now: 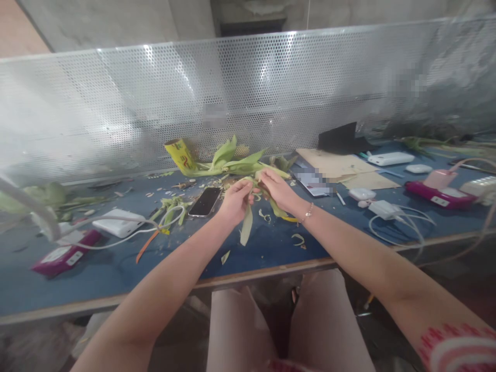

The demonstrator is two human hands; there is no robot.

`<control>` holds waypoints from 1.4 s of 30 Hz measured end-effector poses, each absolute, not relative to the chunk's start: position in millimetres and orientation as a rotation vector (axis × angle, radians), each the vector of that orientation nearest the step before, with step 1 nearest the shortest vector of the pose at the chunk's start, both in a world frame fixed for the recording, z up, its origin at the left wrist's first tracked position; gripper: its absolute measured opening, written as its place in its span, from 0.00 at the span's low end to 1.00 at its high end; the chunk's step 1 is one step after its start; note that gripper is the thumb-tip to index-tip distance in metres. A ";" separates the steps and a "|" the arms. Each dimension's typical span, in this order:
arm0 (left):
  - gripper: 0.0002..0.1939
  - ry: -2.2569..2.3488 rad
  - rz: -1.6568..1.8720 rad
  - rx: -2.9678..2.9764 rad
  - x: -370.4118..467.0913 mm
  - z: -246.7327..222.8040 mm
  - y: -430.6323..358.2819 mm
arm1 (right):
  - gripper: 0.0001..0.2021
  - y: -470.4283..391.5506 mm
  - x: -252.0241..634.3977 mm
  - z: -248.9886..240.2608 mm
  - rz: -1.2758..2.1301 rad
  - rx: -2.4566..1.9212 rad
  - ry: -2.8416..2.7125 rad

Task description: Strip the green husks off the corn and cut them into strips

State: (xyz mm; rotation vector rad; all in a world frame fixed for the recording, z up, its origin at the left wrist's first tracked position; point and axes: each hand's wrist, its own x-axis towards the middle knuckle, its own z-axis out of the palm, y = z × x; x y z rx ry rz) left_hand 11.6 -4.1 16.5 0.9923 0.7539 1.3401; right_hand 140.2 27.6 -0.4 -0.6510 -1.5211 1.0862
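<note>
Both of my hands meet over the middle of the blue table, fingers closed on pale green husk leaves. My left hand (pixel 236 199) pinches a leaf strip (pixel 247 226) that hangs down toward the table. Close beside it, my right hand (pixel 276 190) grips another part of the leaves, and a green leaf (pixel 278 211) droops below its palm. Behind the hands lie larger green husks (pixel 242 164). A dark-screened phone (pixel 205 201) is left of my left hand. Small peeled scraps (pixel 298 239) are scattered on the table.
A yellow cup (pixel 181 156) stands behind, near a perforated metal screen (pixel 155 108). Left are a white power bank (pixel 119 222), cables and a magenta device (pixel 65 253). Right are brown paper (pixel 341 165), a white charger (pixel 383 210) and another magenta device (pixel 439 196). The table edge (pixel 271 269) is nearest me.
</note>
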 end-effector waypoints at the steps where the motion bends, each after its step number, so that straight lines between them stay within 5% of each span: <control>1: 0.07 0.753 1.337 0.993 11.6 16.3 -4.0 | 0.15 27.7 139.9 -0.7 1.086 -0.638 -1.515; 12: 0.14 0.780 1.284 1.094 11.7 7.4 -0.8 | 0.16 23.8 139.0 -0.8 1.109 -0.607 -1.553; 25: 0.10 0.641 1.251 1.079 6.0 12.3 1.6 | 0.03 25.4 149.5 14.7 1.239 -0.773 -1.428; 32: 0.29 0.735 0.993 1.373 -11.1 16.8 9.4 | 0.04 29.4 160.1 17.3 1.316 -0.841 -1.548; 42: 0.10 0.978 1.509 2.066 -5.7 -5.9 9.7 | 0.04 27.0 152.8 15.8 1.459 -0.811 -1.466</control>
